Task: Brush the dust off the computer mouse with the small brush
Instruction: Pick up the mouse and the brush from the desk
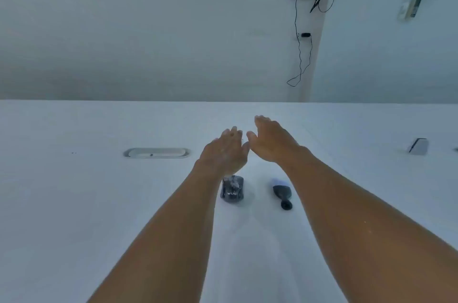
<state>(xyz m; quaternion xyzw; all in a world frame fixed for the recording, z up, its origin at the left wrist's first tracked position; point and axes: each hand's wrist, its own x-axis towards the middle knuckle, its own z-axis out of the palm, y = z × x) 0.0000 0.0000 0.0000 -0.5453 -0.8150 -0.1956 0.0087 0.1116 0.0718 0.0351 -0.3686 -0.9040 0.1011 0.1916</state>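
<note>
Black plastic, smooth and rounded, makes up the computer mouse point(232, 189), which lies on the white counter point(74, 203) between the two forearms, just under the left wrist, with pale specks of what looks like dust on its front half and white lettering near its rear. Just beside it to the right lies the small brush point(282, 194), its dark handle flaring to a knob toward the person and its pale bristle end pointing away; the view is soft here, so the bristle tuft shows only as a light blur. Both hands are raised beyond these things: the left hand point(224, 151) and the right hand point(271, 141) hang spread and empty, each grip wide, fingers loose, touching neither object. By its look the mouse is light and stiff with a slick shell, so it would likely skate across the counter under a sideways stroke; pinning it at its flanks or its rear with the left hand seems wise, leaving the dusty front free. The brush should be lighter still, stiff in the handle and soft at the tip, and is best pinched at the narrow waist above the knob.
</note>
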